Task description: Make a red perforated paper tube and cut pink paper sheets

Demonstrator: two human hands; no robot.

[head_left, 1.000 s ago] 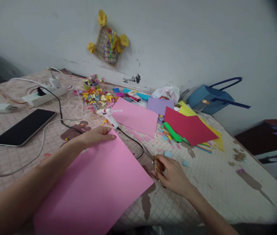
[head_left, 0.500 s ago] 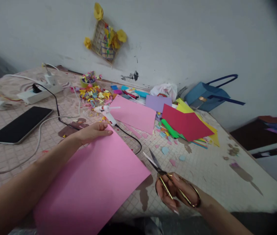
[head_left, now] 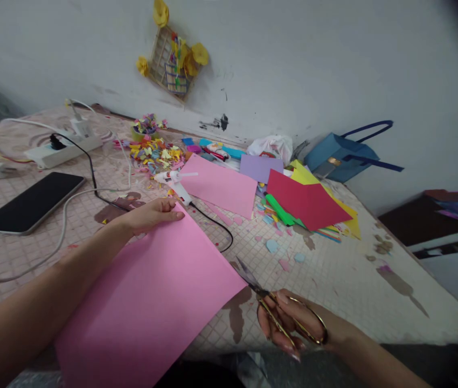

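Note:
A large pink sheet of paper (head_left: 148, 302) hangs over the table's front edge at lower left. My left hand (head_left: 156, 214) pinches its top corner between thumb and fingers. In my right hand (head_left: 289, 318) are gold-handled scissors (head_left: 259, 291), with fingers through the loops. Their partly parted blades lie at the sheet's right corner; the lower blade is partly hidden by the paper. Just beyond my left hand lies a white glue gun (head_left: 178, 186), near a lighter pink sheet (head_left: 223, 186).
Behind are paper scraps (head_left: 158, 153), a purple sheet (head_left: 261, 168), a red sheet (head_left: 307, 199) and a blue bag (head_left: 338, 156). A black tablet (head_left: 30, 203), a power strip (head_left: 65, 152) and loose cables occupy the left of the table (head_left: 346, 291).
The scissors have moved slightly left onto the pink sheet's right corner, and their blades have come closer together. My left hand keeps its pinch on the sheet.

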